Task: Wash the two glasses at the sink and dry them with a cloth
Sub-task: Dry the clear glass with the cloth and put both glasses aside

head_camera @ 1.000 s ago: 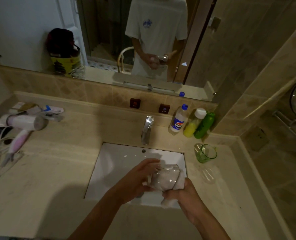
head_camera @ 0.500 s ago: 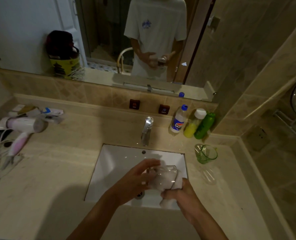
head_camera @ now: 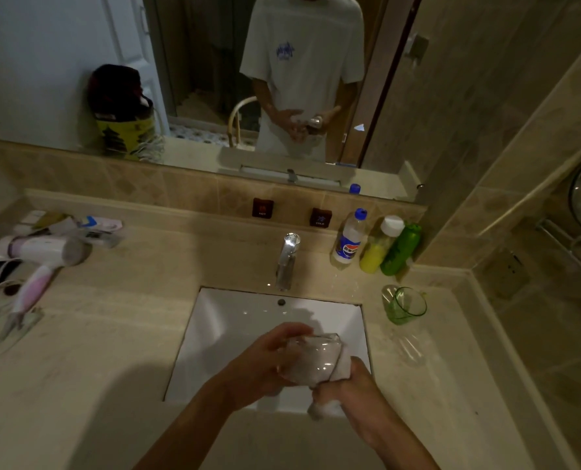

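Item: clear glass (head_camera: 311, 359), which we grip in our left hand (head_camera: 263, 364) over the sink (head_camera: 228, 320); our right hand's (head_camera: 353, 390) fingers clutch the white cloth (head_camera: 326, 407). Green glass (head_camera: 406, 305) on counter (head_camera: 78, 351).

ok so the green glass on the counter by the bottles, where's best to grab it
Take the green glass round its side wall, probably coming from the sink side with the right hand. It leans or lies tilted, mouth toward the camera, and the bottles crowd its far side. That hand now grips the cloth, so it must be freed first.
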Tool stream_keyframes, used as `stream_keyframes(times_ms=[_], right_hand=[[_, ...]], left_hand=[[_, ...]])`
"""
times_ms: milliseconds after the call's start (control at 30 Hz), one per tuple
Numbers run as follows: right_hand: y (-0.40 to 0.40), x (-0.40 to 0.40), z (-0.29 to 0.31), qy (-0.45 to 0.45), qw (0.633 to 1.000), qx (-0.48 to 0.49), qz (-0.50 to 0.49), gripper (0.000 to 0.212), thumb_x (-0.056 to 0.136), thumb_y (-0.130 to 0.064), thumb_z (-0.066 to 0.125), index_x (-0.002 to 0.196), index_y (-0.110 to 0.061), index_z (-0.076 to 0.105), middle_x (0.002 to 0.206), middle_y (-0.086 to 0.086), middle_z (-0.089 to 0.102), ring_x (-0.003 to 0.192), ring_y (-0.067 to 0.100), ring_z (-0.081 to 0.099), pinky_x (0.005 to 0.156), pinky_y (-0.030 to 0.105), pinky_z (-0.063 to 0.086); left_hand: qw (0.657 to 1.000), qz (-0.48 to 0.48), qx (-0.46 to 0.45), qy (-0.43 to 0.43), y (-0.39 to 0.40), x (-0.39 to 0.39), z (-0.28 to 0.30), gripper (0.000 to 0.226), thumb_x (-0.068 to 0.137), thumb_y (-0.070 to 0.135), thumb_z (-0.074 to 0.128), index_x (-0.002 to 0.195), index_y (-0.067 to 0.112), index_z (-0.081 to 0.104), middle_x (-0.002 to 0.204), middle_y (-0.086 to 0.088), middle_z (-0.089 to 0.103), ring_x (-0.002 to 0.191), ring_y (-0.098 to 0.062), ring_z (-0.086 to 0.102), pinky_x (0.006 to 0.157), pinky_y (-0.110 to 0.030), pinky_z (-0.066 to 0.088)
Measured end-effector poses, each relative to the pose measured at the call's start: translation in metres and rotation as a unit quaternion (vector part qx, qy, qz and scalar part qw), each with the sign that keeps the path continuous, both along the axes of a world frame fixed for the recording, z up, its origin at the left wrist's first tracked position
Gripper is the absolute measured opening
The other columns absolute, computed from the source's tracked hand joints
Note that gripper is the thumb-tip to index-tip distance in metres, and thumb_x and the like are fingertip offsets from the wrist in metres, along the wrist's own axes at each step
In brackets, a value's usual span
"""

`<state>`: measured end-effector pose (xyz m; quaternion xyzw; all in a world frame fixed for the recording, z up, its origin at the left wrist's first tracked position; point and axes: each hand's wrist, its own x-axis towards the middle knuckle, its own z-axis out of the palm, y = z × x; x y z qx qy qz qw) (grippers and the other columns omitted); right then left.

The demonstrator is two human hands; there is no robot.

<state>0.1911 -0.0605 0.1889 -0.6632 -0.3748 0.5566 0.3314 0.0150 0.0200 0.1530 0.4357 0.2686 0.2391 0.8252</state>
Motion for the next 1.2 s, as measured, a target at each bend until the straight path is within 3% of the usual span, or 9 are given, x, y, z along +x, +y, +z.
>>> stream_keyframes(times_ms=[133,300,433,700,833,967,1067,1133,1200], right_hand=[[0.004,-0.005,0.002,-0.085,0.995,-0.031,0.035,0.033,0.051,0.006,0.072,0.081,-0.008,0.076,0.069,0.003,0.072,0.076,0.024,0.073,0.063,0.030,0.056],[0.007,0.002,0.006,0.002,0.998,-0.033,0.045,0.048,0.046,-0.003,0.072,0.093,0.000,0.076,0.080,0.022,0.069,0.074,0.030,0.067,0.067,0.043,0.055],[0.006,0.010,0.006,0.152,0.986,-0.028,0.054,0.038,0.066,0.012,0.063,0.100,-0.002,0.074,0.080,0.015,0.072,0.070,0.028,0.066,0.060,0.032,0.052],[0.014,0.012,0.006,0.058,0.987,-0.123,0.086,0.067,0.048,0.009,0.064,0.114,0.000,0.065,0.090,0.012,0.070,0.085,0.022,0.068,0.061,0.025,0.051],[0.009,0.025,0.011,0.125,0.992,-0.012,-0.030,0.047,0.047,0.002,0.056,0.091,0.013,0.067,0.082,0.025,0.062,0.079,0.033,0.061,0.064,0.033,0.048],[-0.004,0.019,0.019,-0.057,0.988,0.117,-0.087,0.023,0.066,-0.004,0.054,0.081,-0.004,0.071,0.063,0.009,0.065,0.058,0.022,0.061,0.052,0.026,0.050],[-0.014,-0.005,0.017,-0.202,0.969,0.139,-0.012,0.029,0.086,0.005,0.057,0.115,0.001,0.062,0.103,0.011,0.065,0.097,0.027,0.065,0.071,0.004,0.045],[-0.016,-0.022,0.014,-0.198,0.956,0.208,0.051,0.062,0.092,0.006,0.051,0.149,-0.004,0.031,0.159,-0.001,0.025,0.144,0.008,0.030,0.104,-0.001,0.026],[-0.014,-0.032,0.015,-0.227,0.936,0.255,0.087,0.074,0.096,-0.009,0.045,0.153,-0.027,0.002,0.161,-0.018,-0.013,0.148,-0.004,-0.005,0.120,0.015,0.011]], left_hand=[[0.987,-0.034,-0.121,0.096,0.002,0.004,-0.003,0.070,0.077,0.072,0.070,0.119,0.016,0.073,0.107,-0.016,0.072,0.088,-0.026,0.069,0.082,-0.037,0.054],[0.987,0.014,0.087,0.132,-0.004,-0.002,-0.004,0.051,0.076,0.045,0.085,0.117,0.024,0.063,0.116,-0.002,0.067,0.096,-0.028,0.070,0.085,-0.061,0.056],[0.970,-0.036,0.199,0.135,0.006,-0.003,0.004,0.035,0.076,0.037,0.082,0.108,0.033,0.068,0.126,0.012,0.053,0.116,-0.018,0.059,0.092,-0.046,0.059],[0.949,-0.229,0.158,0.149,0.022,0.020,0.009,0.044,0.079,0.048,0.079,0.119,0.047,0.061,0.116,0.018,0.069,0.105,0.004,0.066,0.083,-0.016,0.054],[0.985,-0.121,0.063,0.107,0.020,0.017,-0.005,0.039,0.080,0.038,0.084,0.115,0.032,0.069,0.110,0.001,0.074,0.097,-0.017,0.071,0.080,-0.031,0.058],[0.998,0.021,-0.004,0.059,0.013,0.021,-0.013,0.051,0.081,0.046,0.081,0.123,0.025,0.063,0.099,-0.014,0.074,0.076,-0.026,0.066,0.060,-0.032,0.053],[0.994,0.107,-0.028,0.001,0.006,0.037,-0.002,0.048,0.080,0.053,0.079,0.099,0.012,0.065,0.074,-0.011,0.064,0.053,-0.016,0.061,0.047,-0.023,0.049],[0.983,0.163,-0.083,-0.018,0.002,0.049,0.005,0.046,0.081,0.051,0.077,0.095,0.008,0.069,0.079,-0.020,0.066,0.064,-0.021,0.068,0.057,-0.030,0.057],[0.977,0.202,-0.066,0.000,0.000,0.058,0.004,0.038,0.089,0.048,0.066,0.101,0.014,0.076,0.098,-0.019,0.074,0.087,-0.028,0.072,0.077,-0.038,0.059]])
